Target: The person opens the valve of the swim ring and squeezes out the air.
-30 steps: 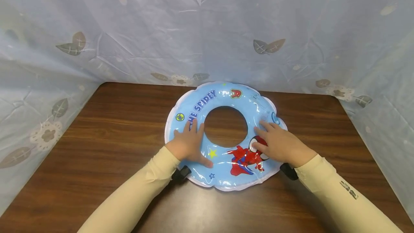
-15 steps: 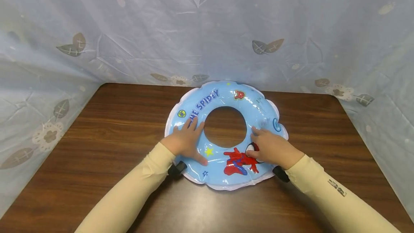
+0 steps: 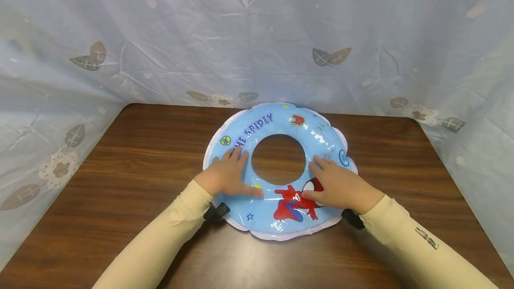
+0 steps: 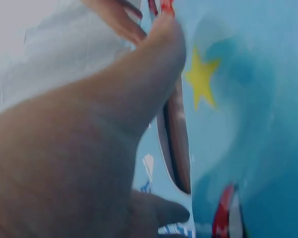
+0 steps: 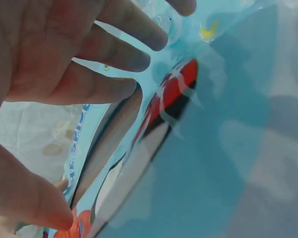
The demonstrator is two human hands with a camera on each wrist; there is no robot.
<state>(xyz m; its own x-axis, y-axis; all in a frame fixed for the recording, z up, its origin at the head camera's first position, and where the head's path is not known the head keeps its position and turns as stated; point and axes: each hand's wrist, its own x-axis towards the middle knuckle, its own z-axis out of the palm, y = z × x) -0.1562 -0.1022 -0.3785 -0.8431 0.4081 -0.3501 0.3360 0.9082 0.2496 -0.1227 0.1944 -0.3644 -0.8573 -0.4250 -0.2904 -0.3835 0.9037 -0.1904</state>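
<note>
A blue inflatable swim ring (image 3: 277, 217) with a white edge lies on the table, printed with a red and blue cartoon figure, stars and lettering. My left hand (image 3: 226, 175) rests on its left side with the fingers spread and the thumb near a yellow star. On the ring's right side lies my right hand (image 3: 341, 184), fingers extended, its thumb over the cartoon figure's head. In the left wrist view the thumb crosses in front of the ring's hole. The right wrist view shows straight fingers (image 5: 134, 32) against the plastic.
The ring stands on a dark brown wooden table (image 3: 152, 155). A pale patterned cloth (image 3: 281, 35) hangs behind the table and along both sides. Black wrist straps (image 3: 217, 212) sit under both cream sleeves.
The ring has turned slightly clockwise, its cartoon figure shifting left. My right hand has moved a little left; my left hand has also slid slightly left. Both stay on the ring.
</note>
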